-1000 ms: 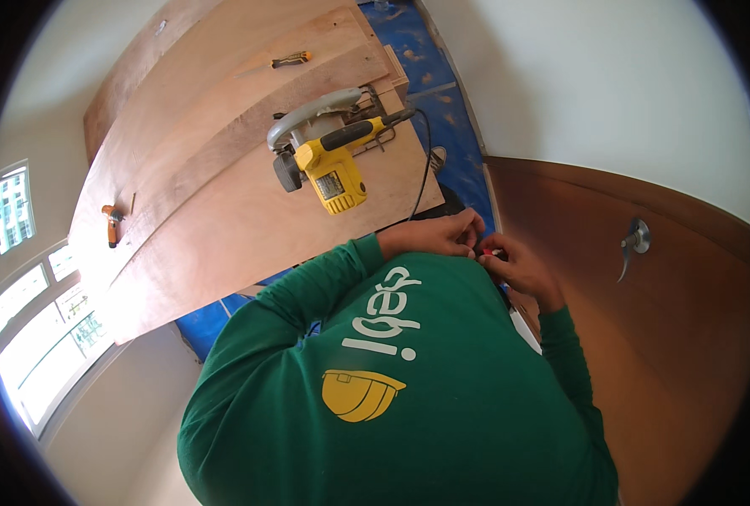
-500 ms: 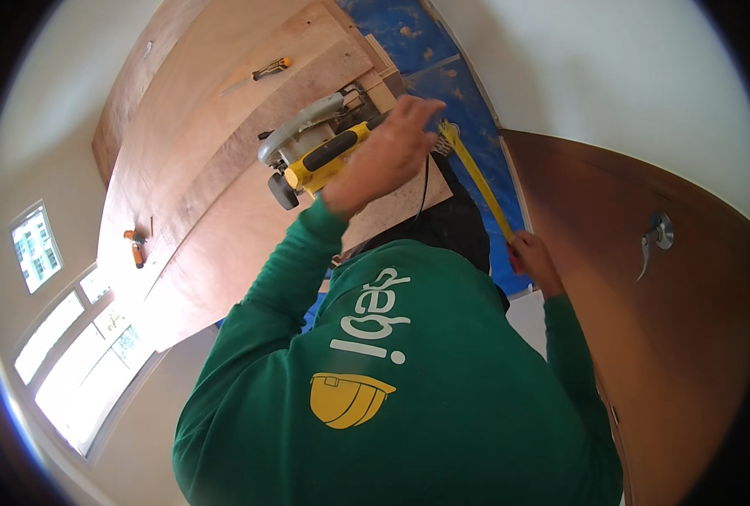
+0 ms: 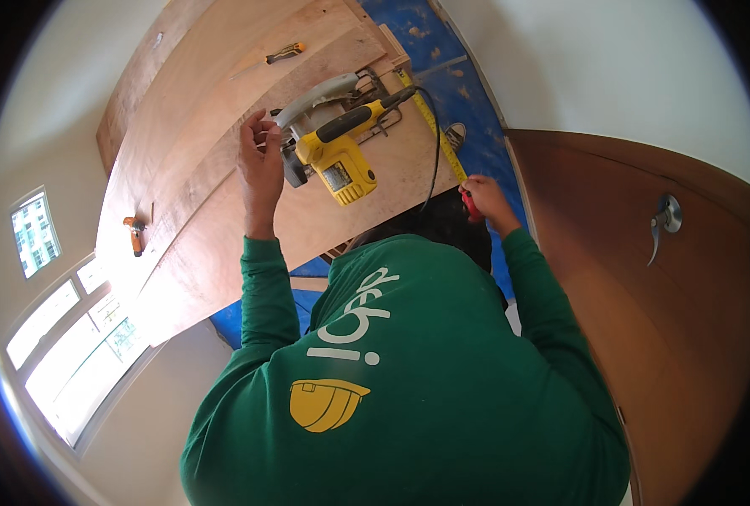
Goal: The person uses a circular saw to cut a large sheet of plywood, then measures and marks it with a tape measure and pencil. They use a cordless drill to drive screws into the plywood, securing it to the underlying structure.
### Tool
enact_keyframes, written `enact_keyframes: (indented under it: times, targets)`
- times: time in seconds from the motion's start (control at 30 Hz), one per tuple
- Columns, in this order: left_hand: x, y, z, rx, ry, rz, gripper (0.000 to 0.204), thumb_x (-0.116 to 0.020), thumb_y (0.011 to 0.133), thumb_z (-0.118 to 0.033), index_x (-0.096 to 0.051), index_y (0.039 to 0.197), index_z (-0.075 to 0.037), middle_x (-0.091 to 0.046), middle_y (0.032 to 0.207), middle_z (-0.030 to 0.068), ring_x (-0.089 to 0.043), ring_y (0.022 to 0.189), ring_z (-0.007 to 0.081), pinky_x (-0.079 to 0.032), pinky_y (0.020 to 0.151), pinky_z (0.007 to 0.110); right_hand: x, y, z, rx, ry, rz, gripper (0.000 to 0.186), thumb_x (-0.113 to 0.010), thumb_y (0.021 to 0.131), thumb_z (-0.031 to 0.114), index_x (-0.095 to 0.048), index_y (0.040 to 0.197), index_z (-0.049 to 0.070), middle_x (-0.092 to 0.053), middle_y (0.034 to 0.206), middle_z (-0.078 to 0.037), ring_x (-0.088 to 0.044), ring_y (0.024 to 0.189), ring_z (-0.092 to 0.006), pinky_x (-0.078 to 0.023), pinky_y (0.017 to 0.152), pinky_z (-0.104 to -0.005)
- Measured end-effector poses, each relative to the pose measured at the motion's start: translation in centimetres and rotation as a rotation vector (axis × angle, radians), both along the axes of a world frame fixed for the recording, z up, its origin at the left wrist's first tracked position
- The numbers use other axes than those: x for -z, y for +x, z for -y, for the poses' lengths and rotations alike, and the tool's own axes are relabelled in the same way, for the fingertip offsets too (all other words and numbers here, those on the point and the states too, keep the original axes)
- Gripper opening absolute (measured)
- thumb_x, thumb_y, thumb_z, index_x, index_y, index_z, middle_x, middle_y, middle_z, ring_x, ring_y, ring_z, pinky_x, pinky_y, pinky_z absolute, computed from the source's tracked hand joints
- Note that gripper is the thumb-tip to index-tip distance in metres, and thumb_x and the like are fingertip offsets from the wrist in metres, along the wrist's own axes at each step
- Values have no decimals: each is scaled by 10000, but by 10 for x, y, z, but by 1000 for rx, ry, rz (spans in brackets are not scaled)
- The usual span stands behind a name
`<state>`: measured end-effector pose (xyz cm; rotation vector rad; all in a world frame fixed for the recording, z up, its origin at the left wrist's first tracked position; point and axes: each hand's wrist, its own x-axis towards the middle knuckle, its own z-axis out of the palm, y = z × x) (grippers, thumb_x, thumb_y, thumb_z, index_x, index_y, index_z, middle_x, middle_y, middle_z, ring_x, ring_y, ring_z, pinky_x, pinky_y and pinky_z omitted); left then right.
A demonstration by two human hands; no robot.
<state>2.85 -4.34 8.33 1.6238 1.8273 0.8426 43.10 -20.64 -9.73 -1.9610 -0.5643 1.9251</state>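
Observation:
A yellow and grey circular saw [image 3: 347, 175] lies on a plywood sheet [image 3: 248, 207], its black cord hanging past the near edge. My left hand [image 3: 263, 164] is raised at the saw's left side, fingers loosely bent and apart, holding nothing; whether it touches the saw I cannot tell. To the right, my right hand [image 3: 491, 202] is closed around the red case of a tape measure [image 3: 471, 205]. The yellow blade [image 3: 434, 122] of the tape runs out along the right edge of the plywood, its far end by the sheet's corner.
A screwdriver-like tool [image 3: 285, 53] with a yellow and black handle lies farther up the wood. An orange drill [image 3: 135, 235] rests at the left. Blue sheeting [image 3: 408, 32] covers the floor. A brown door [image 3: 611, 236] with a lever handle [image 3: 666, 218] stands at the right.
My left hand has moved from over the saw's right end to its left side. My right hand has come up toward the wood, and the tape now lies along its edge.

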Motion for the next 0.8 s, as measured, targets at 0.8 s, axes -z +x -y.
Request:
enact_keyframes:
  times: [0.8]
  targets:
    - [13, -59, -38, -2, 30, -29, 477, -718, 1088, -169, -595, 1512, 14, -737, 1174, 70, -668, 987, 137, -557, 882, 305, 10, -2, 61, -1, 171, 370, 344, -587, 1054, 308, -793, 1077, 35, -782, 977, -234, -751, 923, -438, -575, 874, -532]
